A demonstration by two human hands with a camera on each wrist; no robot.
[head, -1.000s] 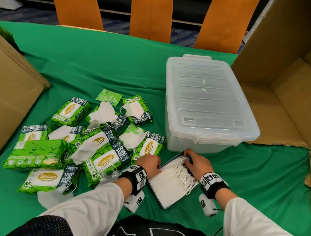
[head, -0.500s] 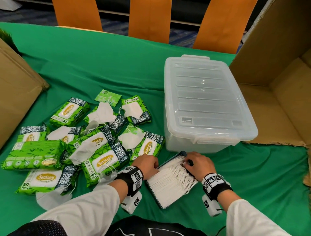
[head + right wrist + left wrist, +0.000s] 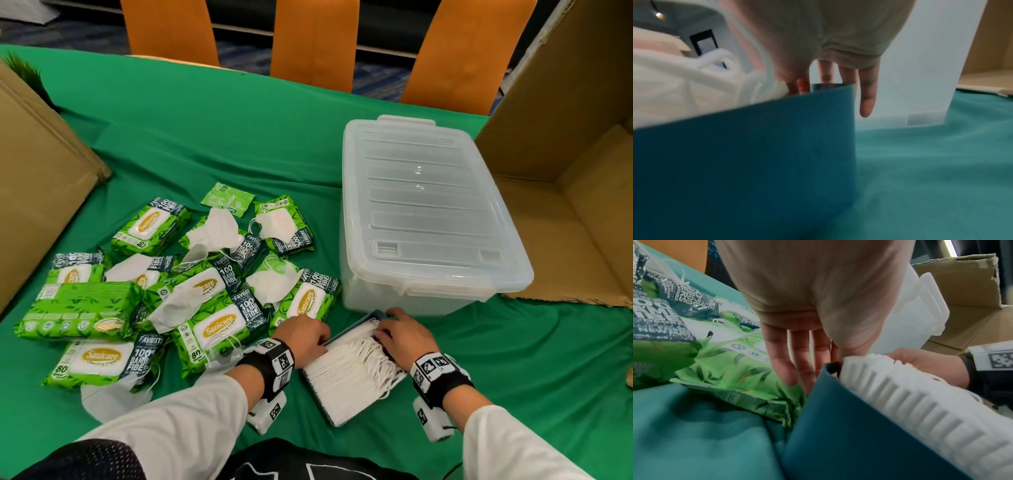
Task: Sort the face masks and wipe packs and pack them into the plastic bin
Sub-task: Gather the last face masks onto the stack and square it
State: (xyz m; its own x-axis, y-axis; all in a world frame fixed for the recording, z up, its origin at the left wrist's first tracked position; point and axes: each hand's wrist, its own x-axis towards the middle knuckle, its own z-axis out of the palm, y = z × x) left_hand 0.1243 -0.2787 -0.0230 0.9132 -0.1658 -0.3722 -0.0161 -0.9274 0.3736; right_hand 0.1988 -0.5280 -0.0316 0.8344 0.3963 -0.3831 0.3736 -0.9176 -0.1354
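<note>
Beside the lidded plastic bin (image 3: pixel 428 212), nothing packed yet: both hands (image 3: pixel 303 334) (image 3: pixel 406 330) grasp the teal box of stacked face masks (image 3: pixel 349 370); wipe packs (image 3: pixel 212 325) and loose masks (image 3: pixel 178 305) lie mixed beyond it.

Green tablecloth (image 3: pixel 239 130) over a table; three orange chair backs (image 3: pixel 313 37) along the far edge, dark patterned carpet (image 3: pixel 68 31) beyond. Open cardboard boxes (image 3: pixel 565 171) at either side.
</note>
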